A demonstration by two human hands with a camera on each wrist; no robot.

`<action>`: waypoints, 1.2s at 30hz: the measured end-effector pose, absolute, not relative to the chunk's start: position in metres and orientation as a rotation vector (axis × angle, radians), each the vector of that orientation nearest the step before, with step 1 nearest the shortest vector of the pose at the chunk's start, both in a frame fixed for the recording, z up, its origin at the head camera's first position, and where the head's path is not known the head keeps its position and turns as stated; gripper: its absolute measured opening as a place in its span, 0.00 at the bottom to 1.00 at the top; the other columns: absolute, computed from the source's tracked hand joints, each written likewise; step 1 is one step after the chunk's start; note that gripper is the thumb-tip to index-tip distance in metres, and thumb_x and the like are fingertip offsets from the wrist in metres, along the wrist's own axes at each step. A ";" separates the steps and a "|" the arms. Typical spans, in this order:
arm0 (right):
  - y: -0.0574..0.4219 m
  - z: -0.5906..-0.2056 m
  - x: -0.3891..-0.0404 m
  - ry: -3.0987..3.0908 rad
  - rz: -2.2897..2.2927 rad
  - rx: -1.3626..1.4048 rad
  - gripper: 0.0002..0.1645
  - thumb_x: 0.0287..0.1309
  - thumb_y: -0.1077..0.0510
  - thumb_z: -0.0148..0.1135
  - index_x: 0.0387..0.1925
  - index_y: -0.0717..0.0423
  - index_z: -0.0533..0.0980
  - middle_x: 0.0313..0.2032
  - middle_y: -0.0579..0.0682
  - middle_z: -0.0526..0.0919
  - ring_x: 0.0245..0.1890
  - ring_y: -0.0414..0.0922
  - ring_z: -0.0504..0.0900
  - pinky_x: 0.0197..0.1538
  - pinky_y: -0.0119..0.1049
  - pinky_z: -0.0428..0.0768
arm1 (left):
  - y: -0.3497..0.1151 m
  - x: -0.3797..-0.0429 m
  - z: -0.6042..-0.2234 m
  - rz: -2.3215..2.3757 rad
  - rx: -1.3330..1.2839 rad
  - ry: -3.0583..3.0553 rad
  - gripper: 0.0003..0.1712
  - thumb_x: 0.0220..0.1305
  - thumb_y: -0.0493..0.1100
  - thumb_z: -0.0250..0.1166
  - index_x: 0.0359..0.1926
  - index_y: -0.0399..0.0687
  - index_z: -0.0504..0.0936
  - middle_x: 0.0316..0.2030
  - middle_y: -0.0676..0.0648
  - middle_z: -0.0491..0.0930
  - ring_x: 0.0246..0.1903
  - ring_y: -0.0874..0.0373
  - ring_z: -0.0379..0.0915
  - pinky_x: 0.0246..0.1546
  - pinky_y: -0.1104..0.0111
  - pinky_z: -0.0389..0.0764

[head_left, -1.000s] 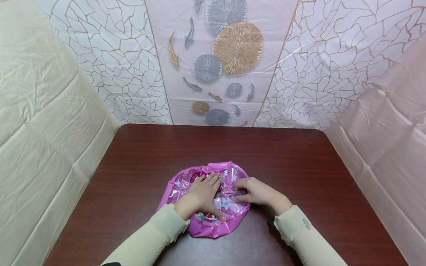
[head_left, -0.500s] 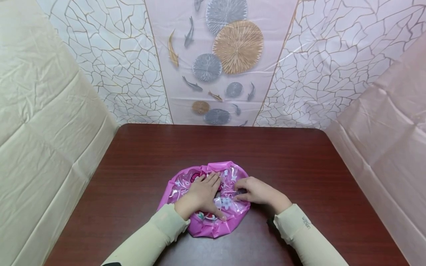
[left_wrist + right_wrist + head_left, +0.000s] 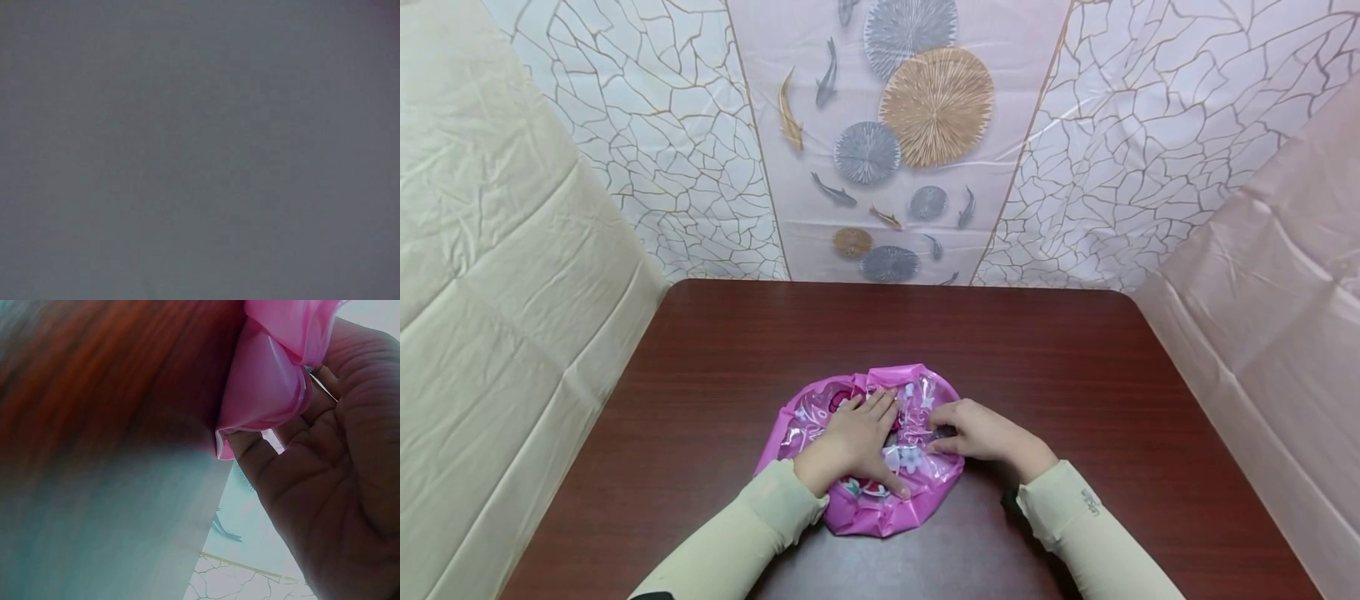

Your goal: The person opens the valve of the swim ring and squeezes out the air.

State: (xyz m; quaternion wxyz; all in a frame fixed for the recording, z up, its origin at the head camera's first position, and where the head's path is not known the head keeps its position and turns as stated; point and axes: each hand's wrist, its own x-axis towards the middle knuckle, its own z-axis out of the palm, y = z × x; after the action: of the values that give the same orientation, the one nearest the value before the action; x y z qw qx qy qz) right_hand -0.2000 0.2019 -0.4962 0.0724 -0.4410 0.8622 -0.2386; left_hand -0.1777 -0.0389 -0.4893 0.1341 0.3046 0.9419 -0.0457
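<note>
A limp, wrinkled pink inflatable swim ring (image 3: 925, 496) lies on the table, its clear top printed with flowers and red figures. My left hand (image 3: 850, 442) rests flat on it with fingers spread, covering its middle. At the ring's right side, my right hand (image 3: 985, 433) has thumb and fingers bent onto the plastic. In the right wrist view, that hand (image 3: 331, 456) holds the folded pink edge of the swim ring (image 3: 265, 384) between thumb and fingers; some fingertips are hidden behind the plastic. The left wrist view is plain blurred grey and shows no hand.
The dark red-brown wooden table (image 3: 700, 375) has rounded far corners. A patterned cloth backdrop (image 3: 1037, 208) with fish and round discs hangs behind it. Pale creased cloth sheets (image 3: 512, 292) stand along the left and right sides.
</note>
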 end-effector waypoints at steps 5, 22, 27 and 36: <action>0.202 -0.496 -0.200 2.591 -0.728 -1.320 0.08 0.57 0.57 0.74 0.33 0.52 0.80 0.27 0.44 0.79 0.28 0.39 0.75 0.34 0.29 0.76 | -0.039 -0.178 -0.489 -0.135 0.882 2.730 0.84 0.30 0.93 0.57 0.80 0.48 0.47 0.80 0.46 0.43 0.78 0.51 0.39 0.75 0.53 0.49; 0.202 -0.498 -0.201 2.600 -0.694 -1.311 0.09 0.57 0.55 0.74 0.33 0.51 0.80 0.27 0.41 0.77 0.28 0.36 0.73 0.34 0.29 0.76 | -0.040 -0.176 -0.487 -0.119 0.885 2.727 0.83 0.31 0.92 0.58 0.80 0.48 0.49 0.79 0.46 0.44 0.78 0.51 0.40 0.75 0.53 0.51; 0.202 -0.498 -0.201 2.597 -0.697 -1.283 0.08 0.57 0.56 0.74 0.34 0.51 0.80 0.28 0.40 0.78 0.29 0.35 0.73 0.35 0.29 0.77 | -0.039 -0.176 -0.487 -0.104 0.875 2.720 0.83 0.31 0.92 0.59 0.80 0.48 0.48 0.80 0.46 0.44 0.78 0.51 0.39 0.75 0.53 0.50; 0.202 -0.499 -0.202 2.588 -0.704 -1.261 0.07 0.58 0.56 0.74 0.36 0.50 0.81 0.30 0.42 0.80 0.30 0.36 0.74 0.36 0.30 0.78 | -0.039 -0.176 -0.485 -0.107 0.874 2.717 0.83 0.31 0.92 0.58 0.80 0.48 0.49 0.79 0.46 0.44 0.78 0.51 0.40 0.75 0.53 0.50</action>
State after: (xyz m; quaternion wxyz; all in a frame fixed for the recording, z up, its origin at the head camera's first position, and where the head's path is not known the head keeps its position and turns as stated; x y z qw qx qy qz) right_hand -0.2015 0.2023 -0.4985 0.0886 -0.4237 0.8698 -0.2366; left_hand -0.1763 -0.0393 -0.4850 0.1420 0.3029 0.9416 -0.0372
